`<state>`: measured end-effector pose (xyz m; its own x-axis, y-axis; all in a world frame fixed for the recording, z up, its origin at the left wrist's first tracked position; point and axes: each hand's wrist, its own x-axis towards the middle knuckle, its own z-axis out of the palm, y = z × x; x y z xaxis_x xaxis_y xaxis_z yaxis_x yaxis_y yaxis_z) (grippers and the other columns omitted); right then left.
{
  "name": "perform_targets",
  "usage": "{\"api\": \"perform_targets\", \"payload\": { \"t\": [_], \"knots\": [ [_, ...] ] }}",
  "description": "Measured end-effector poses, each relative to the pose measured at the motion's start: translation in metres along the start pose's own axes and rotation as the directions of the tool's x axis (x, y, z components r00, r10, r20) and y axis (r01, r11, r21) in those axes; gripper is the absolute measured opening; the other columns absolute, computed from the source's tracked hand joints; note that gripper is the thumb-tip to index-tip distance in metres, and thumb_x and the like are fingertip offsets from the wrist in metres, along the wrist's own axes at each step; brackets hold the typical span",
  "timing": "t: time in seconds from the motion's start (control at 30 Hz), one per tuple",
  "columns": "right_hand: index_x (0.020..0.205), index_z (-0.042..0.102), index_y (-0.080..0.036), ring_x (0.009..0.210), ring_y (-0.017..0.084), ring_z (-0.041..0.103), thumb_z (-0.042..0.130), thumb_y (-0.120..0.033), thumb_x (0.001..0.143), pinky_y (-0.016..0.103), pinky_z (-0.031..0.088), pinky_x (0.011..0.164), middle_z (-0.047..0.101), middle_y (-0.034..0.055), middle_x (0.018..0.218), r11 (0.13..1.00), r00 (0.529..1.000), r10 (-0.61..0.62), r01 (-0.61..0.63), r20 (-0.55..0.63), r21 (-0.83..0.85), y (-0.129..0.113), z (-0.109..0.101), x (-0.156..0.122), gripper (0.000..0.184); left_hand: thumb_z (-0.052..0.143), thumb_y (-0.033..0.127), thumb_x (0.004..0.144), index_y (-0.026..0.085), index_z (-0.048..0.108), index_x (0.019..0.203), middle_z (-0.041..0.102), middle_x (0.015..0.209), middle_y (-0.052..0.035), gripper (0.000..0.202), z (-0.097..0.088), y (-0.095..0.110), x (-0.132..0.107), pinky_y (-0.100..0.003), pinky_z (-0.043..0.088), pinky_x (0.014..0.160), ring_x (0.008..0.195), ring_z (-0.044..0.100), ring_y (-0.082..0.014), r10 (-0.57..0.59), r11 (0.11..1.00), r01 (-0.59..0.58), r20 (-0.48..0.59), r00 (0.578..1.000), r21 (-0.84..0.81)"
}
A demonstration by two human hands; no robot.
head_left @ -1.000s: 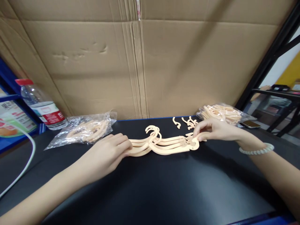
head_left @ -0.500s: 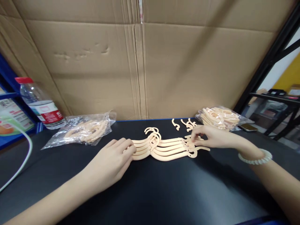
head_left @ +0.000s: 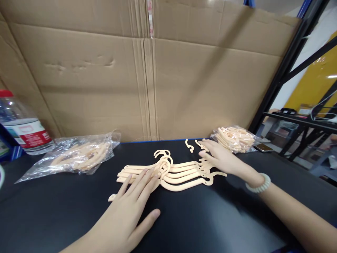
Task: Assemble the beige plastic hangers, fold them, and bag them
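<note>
Frame centre: here, curved beige plastic hangers [head_left: 181,187], lying on the flat black tabletop [head_left: 189,221].
Frame left: clear crinkled plastic bag [head_left: 86,153], then red-capped clear plastic bottle [head_left: 31,135], left edge.
Frame right: bulging clear plastic pouch [head_left: 233,138], flat glossy phone [head_left: 263,147] beside it.
Upper frame: creased brown cardboard sheet [head_left: 184,77], behind.

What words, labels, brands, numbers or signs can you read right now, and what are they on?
None can be read with certainty.
Bottle label: red and white with marks, too blurred to read.
Red-and-white strip in the cardboard gap: too small to read.
Box on the right-hand shelf: too small to read.
Hangers: no lettering visible.
</note>
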<state>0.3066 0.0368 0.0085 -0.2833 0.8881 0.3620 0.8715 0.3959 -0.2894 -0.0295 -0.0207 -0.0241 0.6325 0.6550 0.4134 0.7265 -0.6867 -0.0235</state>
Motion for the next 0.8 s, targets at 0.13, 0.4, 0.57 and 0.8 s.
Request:
{"api": "perform_targets", "payload": {
  "t": [0.13,0.4,0.57,0.8],
  "knots": [
    [0.138,0.048,-0.014,0.120,0.034,0.055,0.041,-0.051,0.096,0.047,0.040,0.100,0.060,0.0202,0.126,0.941,0.959,0.277,-0.257,0.065,-0.219,0.027,-0.001,0.014,0.056,0.041,0.042,0.098,0.026,0.022,0.153,0.033,0.156,-0.0067,0.060,0.005,-0.001,-0.002,-0.054,0.030,0.113,0.142,0.033,-0.0298,0.017,1.000,-0.017,-0.003,1.000,0.001],
    [0.096,0.071,-0.008,0.092,0.035,0.068,0.049,-0.064,0.089,0.044,0.050,0.078,0.070,0.0217,0.092,0.803,0.812,0.552,-0.456,0.192,-0.384,0.000,0.010,0.087,0.061,0.042,0.045,0.097,0.027,0.019,0.153,0.031,0.156,-0.0057,0.063,0.010,-0.011,-0.003,-0.056,0.032,0.111,0.142,0.032,-0.0308,0.055,0.998,-0.055,0.023,0.998,-0.007],
    [0.112,0.062,-0.014,0.093,0.021,0.065,0.058,-0.040,0.094,0.041,0.054,0.081,0.065,0.0086,0.108,0.808,0.762,0.554,-0.396,0.335,-0.435,-0.012,0.021,0.121,0.032,0.042,0.045,0.098,0.029,0.018,0.153,0.030,0.157,-0.0043,0.063,0.010,-0.018,-0.003,-0.059,0.033,0.110,0.142,0.032,-0.0320,0.089,0.996,-0.087,0.060,0.994,-0.030],
    [0.120,0.058,-0.015,0.101,0.022,0.062,0.061,-0.032,0.094,0.042,0.054,0.084,0.060,0.0096,0.119,0.870,0.823,0.379,-0.162,0.422,-0.466,-0.006,0.031,0.123,0.032,0.041,0.045,0.098,0.027,0.021,0.152,0.031,0.157,-0.0052,0.060,0.010,-0.018,-0.003,-0.061,0.031,0.111,0.143,0.029,-0.0320,0.089,0.994,-0.083,0.077,0.993,-0.075]
  ]
}}
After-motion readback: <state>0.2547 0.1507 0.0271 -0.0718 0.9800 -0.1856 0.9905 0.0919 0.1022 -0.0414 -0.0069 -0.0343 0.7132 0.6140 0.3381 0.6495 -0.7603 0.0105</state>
